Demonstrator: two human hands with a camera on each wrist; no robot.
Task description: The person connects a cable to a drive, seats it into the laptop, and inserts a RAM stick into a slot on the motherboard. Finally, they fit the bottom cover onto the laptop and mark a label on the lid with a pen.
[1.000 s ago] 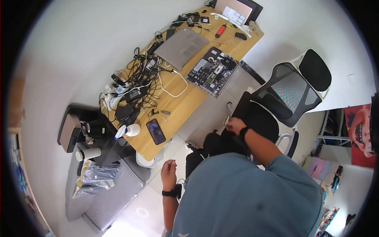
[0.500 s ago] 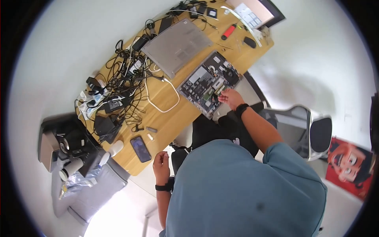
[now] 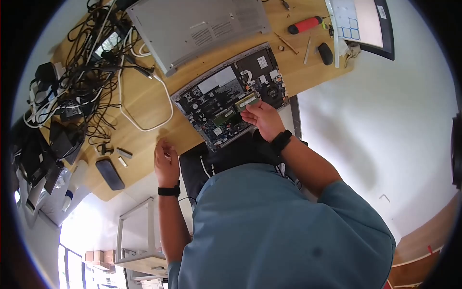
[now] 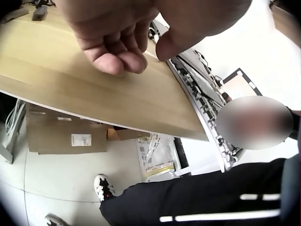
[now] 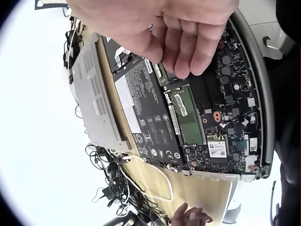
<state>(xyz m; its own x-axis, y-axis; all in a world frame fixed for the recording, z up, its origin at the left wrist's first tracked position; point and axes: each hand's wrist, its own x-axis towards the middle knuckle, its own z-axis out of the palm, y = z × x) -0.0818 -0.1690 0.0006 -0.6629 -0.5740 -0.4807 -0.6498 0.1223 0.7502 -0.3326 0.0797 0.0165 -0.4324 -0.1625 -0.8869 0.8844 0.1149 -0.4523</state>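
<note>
An opened laptop [image 3: 219, 103] lies bottom-up on the wooden desk [image 3: 144, 96], its circuit board bare. My right hand [image 3: 262, 119] is over the board and pinches a green memory module [image 3: 246, 101] at its fingertips. In the right wrist view the fingers [image 5: 188, 47] hover just above the board, beside a seated memory module [image 5: 186, 115]. My left hand [image 3: 166, 161] rests at the desk's near edge. In the left wrist view its fingers [image 4: 117, 52] are loosely curled over the wood and hold nothing.
The laptop's grey bottom cover [image 3: 197, 24] lies behind the open laptop. A tangle of black cables and chargers [image 3: 77, 67] fills the left of the desk, with a white cable [image 3: 144, 113] looping out. A red screwdriver [image 3: 305, 25], a black phone [image 3: 109, 174] and small loose parts lie about.
The view has come in close over the desk. My right hand went from the chair to the laptop board with the module. My left hand rose to the desk edge.
</note>
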